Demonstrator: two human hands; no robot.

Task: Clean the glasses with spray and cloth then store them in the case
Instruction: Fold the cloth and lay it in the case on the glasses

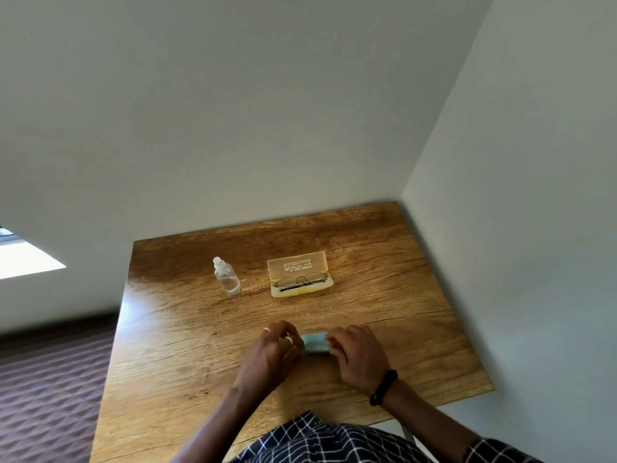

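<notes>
Our left hand (278,345) and right hand (355,349) pinch the ends of the folded cloth (315,342) on the table (173,329). The glasses (302,281) lie in the open case (297,264), with the spray (227,279) beside it. Next, we think, we must lift the glasses out gently.

1. Wooden table (173,329), strong grain, pushed into a room corner.
2. Pale walls (233,111) behind and to the right.
3. Dark patterned carpet (50,379), lower left.
4. Bright patch (23,259), left edge.
</notes>
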